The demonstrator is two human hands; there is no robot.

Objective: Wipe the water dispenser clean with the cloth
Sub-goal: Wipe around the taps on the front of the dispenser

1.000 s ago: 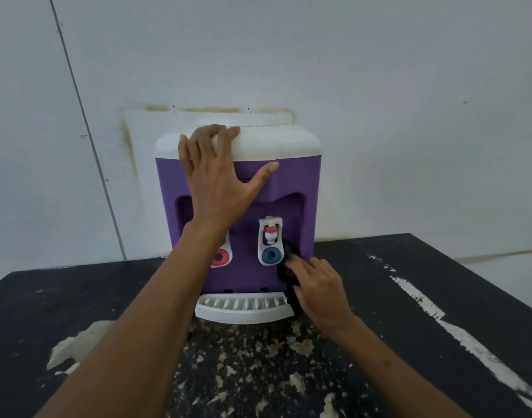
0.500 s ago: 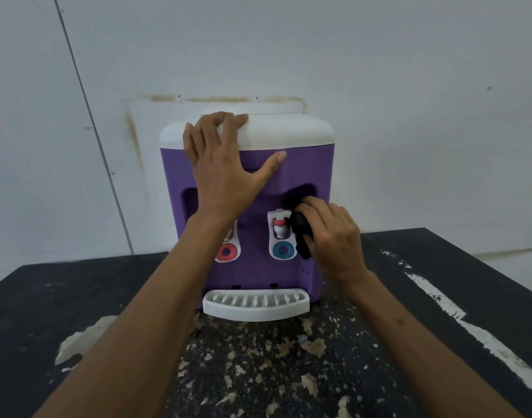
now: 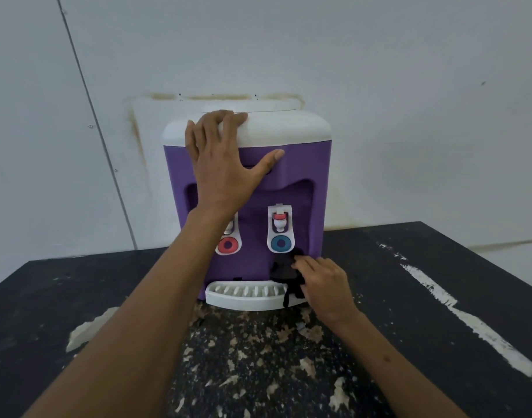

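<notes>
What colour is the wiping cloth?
The cloth is black; the head view, the only one, shows it.

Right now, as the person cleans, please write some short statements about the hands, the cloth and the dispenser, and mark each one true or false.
1. The left hand lies open on the upper part of the water dispenser. True.
2. The right hand holds a white rag. False: the cloth is black.
3. The cloth is against the lower front, below the blue button. True.
4. The drip tray is purple. False: it is white.
5. The dispenser stands on the floor. False: it stands on a black table.
</notes>
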